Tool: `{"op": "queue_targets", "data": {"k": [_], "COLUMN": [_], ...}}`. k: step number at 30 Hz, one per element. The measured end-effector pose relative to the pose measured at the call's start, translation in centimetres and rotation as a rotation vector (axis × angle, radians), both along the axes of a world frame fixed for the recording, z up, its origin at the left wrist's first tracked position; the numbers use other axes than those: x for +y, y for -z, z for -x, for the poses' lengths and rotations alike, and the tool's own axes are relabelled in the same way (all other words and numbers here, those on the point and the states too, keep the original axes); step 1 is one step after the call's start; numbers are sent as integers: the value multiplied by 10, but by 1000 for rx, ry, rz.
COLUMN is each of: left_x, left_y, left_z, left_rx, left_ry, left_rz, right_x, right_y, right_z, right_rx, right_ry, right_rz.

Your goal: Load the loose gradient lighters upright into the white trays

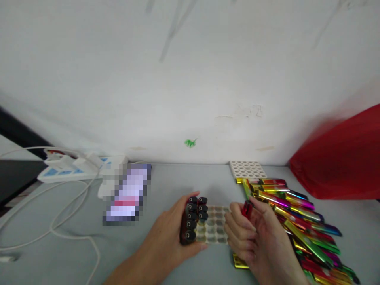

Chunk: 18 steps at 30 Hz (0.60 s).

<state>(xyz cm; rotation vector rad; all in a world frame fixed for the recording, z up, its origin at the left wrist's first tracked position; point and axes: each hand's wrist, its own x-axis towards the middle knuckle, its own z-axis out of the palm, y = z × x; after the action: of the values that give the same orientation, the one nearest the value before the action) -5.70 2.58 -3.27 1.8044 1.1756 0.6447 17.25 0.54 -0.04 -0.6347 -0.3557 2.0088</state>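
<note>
My left hand is wrapped around the left side of a pale compartmented tray, thumb along its front edge and fingers behind. Several black-topped lighters stand upright in the tray's two leftmost columns; its other visible cells hold none. Between the thumb and curled fingers of my right hand is a red lighter with a dark top, mostly hidden by the hand. That hand is at the tray's right side and covers part of it. Under its wrist a yellow lighter lies on the table.
A pile of shiny, many-coloured lighters spreads over the right of the grey table. Behind it lie a white perforated tray and a red bag. Leftward are a blurred-out phone, a power strip and white cables.
</note>
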Motion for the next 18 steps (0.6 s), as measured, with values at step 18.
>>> {"op": "queue_targets", "data": {"k": [18], "left_x": [1], "left_y": [-2], "left_z": [-2], "left_rx": [-4], "left_ry": [4], "left_rz": [18], "right_x": [1], "right_y": [2], "right_z": [2], "right_rx": [39], "right_ry": [25], "right_rz": [27]}}
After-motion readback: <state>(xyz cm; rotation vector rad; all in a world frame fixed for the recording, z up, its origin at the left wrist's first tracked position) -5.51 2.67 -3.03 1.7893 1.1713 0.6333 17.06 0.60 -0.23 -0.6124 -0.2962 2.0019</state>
